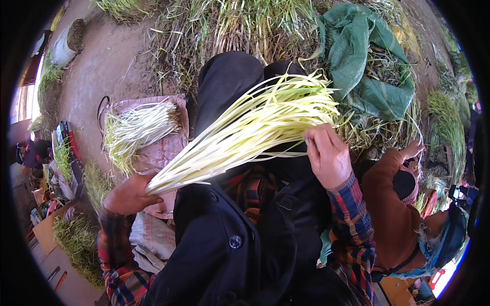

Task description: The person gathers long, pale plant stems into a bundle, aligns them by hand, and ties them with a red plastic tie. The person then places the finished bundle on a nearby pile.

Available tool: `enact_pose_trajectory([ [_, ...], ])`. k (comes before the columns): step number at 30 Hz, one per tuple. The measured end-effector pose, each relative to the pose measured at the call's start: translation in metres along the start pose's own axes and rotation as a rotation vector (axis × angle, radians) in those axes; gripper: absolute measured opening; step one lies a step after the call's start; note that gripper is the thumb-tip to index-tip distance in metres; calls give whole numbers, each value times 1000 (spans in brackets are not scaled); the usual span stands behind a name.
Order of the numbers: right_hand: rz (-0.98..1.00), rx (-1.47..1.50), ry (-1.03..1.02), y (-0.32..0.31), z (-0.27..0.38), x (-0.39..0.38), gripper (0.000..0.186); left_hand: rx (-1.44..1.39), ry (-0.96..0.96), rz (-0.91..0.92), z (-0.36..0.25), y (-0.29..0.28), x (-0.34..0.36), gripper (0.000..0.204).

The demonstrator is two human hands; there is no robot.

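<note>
A long bunch of pale yellow-green chives [245, 130] lies slantwise across my lap, its leafy tips to the upper right. My left hand [133, 195] is closed round the whitish stem end. At the leafy end, my right hand [329, 155] has its fingers bent in a pinch by the lower leaves; the leaves at its fingertips are partly hidden. Left of my knees, a pile of white-stemmed chives [145, 127] rests on a pinkish woven sack [173, 109].
Loose green stalks and leaves [229, 30] heap up beyond my knees. A crumpled green woven sack [367, 61] lies on the far right. Close on my right sits another person [393, 214] in a brown top, one arm stretched forward. More green bundles [76, 245] lie at left.
</note>
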State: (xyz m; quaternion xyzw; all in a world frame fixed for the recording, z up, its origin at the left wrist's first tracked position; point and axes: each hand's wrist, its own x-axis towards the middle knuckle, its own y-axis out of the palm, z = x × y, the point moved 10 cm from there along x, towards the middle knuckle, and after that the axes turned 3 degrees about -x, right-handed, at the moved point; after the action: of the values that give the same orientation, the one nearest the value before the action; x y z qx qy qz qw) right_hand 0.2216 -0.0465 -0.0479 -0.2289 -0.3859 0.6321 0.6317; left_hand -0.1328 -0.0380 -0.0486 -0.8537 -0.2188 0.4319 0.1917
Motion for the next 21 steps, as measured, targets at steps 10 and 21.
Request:
enact_pose_trajectory([
  [10, -147, -762, 309, -69, -73, 5, 36, 224, 18, -240, -2, -4, -9, 14],
  [21, 80, -264, -193, 11, 44, 78, 21, 310, -27, -320, -17, -13, -14, 19],
])
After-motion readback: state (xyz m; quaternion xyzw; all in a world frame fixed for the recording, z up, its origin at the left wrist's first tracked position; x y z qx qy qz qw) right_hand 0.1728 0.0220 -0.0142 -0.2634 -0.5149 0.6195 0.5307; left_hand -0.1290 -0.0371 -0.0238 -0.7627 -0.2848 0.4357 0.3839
